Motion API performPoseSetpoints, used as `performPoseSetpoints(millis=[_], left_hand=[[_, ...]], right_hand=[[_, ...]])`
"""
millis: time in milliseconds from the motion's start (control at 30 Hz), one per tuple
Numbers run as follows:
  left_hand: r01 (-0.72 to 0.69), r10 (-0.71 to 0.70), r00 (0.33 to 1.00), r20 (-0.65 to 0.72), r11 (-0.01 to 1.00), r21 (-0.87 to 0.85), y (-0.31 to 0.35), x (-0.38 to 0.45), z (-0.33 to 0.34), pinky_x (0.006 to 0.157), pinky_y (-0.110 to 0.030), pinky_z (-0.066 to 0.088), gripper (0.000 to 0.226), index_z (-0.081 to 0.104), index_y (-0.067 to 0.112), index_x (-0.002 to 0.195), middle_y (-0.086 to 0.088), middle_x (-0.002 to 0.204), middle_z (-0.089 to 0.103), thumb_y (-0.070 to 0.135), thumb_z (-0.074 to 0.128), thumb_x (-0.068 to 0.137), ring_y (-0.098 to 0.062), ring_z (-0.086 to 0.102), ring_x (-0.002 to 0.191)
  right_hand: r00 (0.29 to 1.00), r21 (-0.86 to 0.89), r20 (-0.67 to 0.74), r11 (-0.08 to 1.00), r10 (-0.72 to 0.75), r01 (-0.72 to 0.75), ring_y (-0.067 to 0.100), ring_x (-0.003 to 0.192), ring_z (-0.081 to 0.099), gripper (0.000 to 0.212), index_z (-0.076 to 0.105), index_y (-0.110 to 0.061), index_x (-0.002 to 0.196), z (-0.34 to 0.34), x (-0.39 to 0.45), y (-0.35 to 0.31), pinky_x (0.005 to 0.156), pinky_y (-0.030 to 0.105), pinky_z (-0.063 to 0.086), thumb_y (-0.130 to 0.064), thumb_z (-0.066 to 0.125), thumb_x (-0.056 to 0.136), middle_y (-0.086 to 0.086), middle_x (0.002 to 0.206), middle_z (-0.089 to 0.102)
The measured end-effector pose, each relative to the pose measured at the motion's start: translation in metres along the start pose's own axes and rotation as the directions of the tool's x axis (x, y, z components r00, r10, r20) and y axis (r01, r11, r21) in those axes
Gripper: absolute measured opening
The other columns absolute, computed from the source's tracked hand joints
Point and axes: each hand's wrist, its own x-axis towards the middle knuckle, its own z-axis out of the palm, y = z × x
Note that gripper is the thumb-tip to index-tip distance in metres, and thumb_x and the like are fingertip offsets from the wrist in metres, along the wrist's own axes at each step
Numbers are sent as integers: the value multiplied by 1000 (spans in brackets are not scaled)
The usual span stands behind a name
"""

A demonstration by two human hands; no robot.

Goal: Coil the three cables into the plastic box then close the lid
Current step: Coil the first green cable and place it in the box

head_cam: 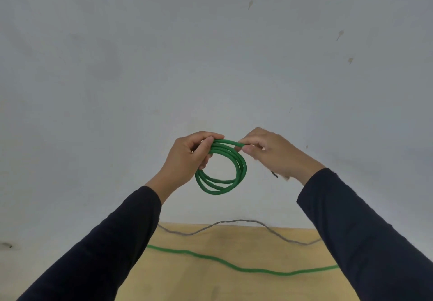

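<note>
Pale wood forms the tabletop (pixel 210 284) nearest us, where a loose green cable (pixel 236 268) and a thin grey twisted cable (pixel 234 221) trail across it. Above, two dark sleeves (pixel 98 249) reach up. The left hand (pixel 187 160) clenches a coil of thick green cord (pixel 222 171), held in the air; the right hand (pixel 271 153) pinches its top strand. Beyond stands a grey, stained wall (pixel 164 54).

bright green coiled round cable (pixel 221 167), another bright green cable (pixel 234 266) on the pale tan wooden tabletop (pixel 210 284), grey twisted cable (pixel 234 222), dark navy sleeves (pixel 112 242), grey-white speckled wall (pixel 164 54)
</note>
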Motion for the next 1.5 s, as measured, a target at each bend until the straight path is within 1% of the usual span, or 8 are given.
performPoseSetpoints(millis=[167,367,700,900,1167,1300,1400,1500], left_hand=[[50,-47,998,44,995,-89,0,-2,5,44,-20,32,25,70,13,99,3,50,42,8,45,96,-10,36,45],[65,-72,997,-31,980,-187,-6,-2,16,46,-22,32,25,69,16,103,4,52,47,11,46,96,-11,37,47],[35,-50,937,-346,998,-49,-22,2,29,55,-22,40,25,70,24,95,2,58,51,17,47,95,-11,43,53],[161,-246,855,-456,963,-217,-26,-2,33,55,-24,43,26,68,24,94,1,64,55,20,43,96,-11,47,57],[312,-351,858,-375,936,-164,-61,-64,25,58,-21,44,20,70,28,95,2,67,61,33,51,92,-7,50,52],[389,-393,855,-338,917,-83,-86,-112,22,49,-9,40,21,70,25,98,1,79,62,37,55,90,1,52,47],[434,-424,860,-284,901,-33,-99,-158,21,51,-9,42,18,69,26,97,-3,82,64,35,55,90,2,55,49],[469,-447,854,-266,883,22,-109,-207,20,56,-6,44,19,67,24,105,-5,88,67,29,56,91,3,60,54]], right_hand=[[969,-28,-241,999,-47,42,5,67,47,12,71,-19,90,-3,8,8,63,3,34,-21,59,88,-4,79,49],[879,239,-470,970,80,39,22,67,60,9,68,-14,86,24,15,6,70,36,53,-17,59,87,-2,78,55],[900,747,-205,655,384,-110,16,74,53,27,69,-19,76,60,13,-1,68,25,42,-22,48,93,2,76,64],[885,367,-440,930,152,23,15,73,55,40,38,-25,138,96,4,-6,69,28,49,-23,37,98,1,88,59],[821,390,-495,917,284,-82,13,90,52,35,48,-21,130,165,-31,-7,91,38,49,-20,36,97,7,108,63],[820,445,-410,872,400,-203,4,69,53,34,50,-20,128,201,-70,-10,74,31,56,-20,37,97,2,94,57],[831,497,-311,824,461,-271,-3,46,53,31,52,-17,125,220,-106,-16,45,6,42,-16,37,97,6,86,58],[835,524,-232,787,499,-325,-4,40,50,29,54,-15,121,241,-140,-18,40,4,35,-13,39,97,9,86,60]])
